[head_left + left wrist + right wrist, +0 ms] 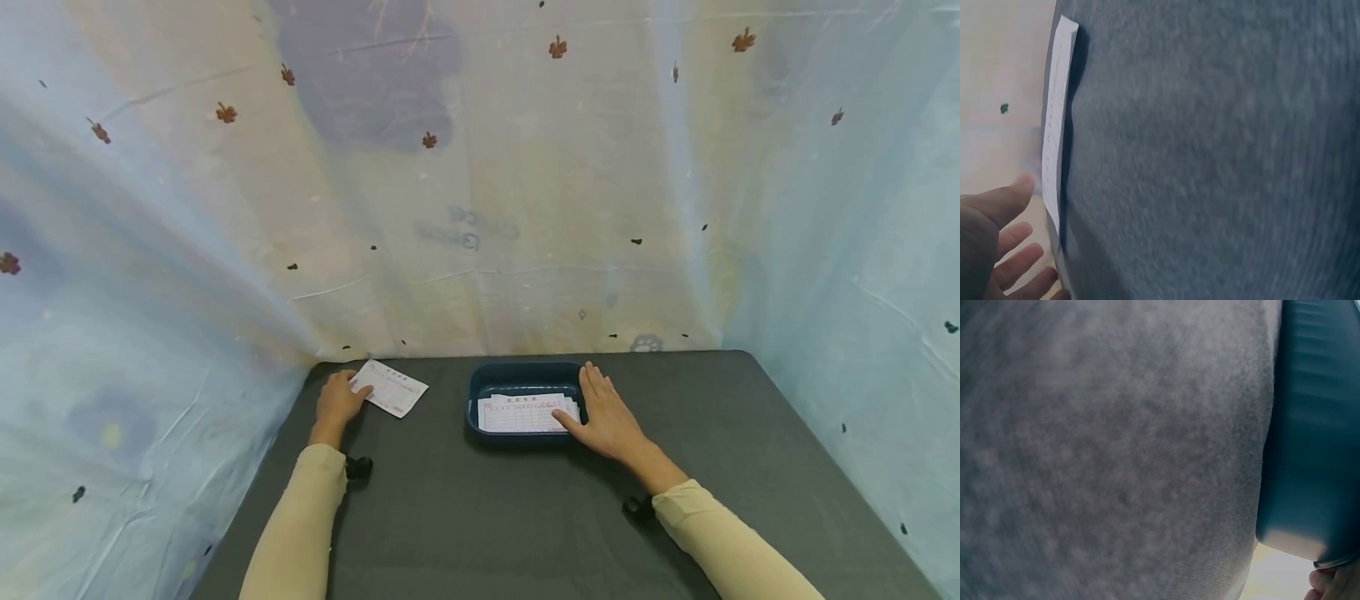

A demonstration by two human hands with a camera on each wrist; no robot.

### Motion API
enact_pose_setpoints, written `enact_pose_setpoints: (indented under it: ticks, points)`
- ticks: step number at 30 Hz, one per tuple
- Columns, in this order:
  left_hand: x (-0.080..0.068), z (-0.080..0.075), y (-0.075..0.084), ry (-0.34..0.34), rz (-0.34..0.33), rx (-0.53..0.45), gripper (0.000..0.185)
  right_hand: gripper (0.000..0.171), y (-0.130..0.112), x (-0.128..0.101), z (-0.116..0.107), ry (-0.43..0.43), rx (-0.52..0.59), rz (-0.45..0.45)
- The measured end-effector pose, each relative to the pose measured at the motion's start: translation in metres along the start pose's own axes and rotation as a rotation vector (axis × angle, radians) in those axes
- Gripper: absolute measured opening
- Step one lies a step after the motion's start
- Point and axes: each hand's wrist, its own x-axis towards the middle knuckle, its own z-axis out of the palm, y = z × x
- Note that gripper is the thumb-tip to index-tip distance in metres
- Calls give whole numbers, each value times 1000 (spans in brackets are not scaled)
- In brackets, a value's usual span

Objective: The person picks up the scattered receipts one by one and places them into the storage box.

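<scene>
A white printed paper form, perhaps a thin stack, lies on the left part of the table. My left hand is at its left edge, the thumb over the near corner in the head view. In the left wrist view the fingers are spread and loosely bent, and the thumb stands off the paper. A dark blue plastic tray holds several similar printed forms. On its right side rests my right hand, fingers extended along the rim and thumb reaching over the forms.
Dark grey cloth covers the table. A pale patterned curtain hangs close behind the table and on both sides. Each wrist wears a black strap mount, the left mount and the right mount.
</scene>
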Motion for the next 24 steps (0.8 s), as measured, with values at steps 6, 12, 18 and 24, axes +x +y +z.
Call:
enact_pose_setpoints:
  ticks: [6, 12, 18, 24]
  points:
    - [-5, -5, -6, -29, -32, -45, 68, 109, 0, 1, 0, -7, 0, 3]
    - [-8, -7, -10, -26, -18, -34, 73, 108, 1, 1, 1, -3, 5, 4]
    - [-7, -7, -9, -60, 9, 113, 78, 108, 1, 0, 2, -1, 7, 0]
    - [-3, -3, -10, -91, 12, 170, 79, 108, 2, 0, 2, -2, 11, 0]
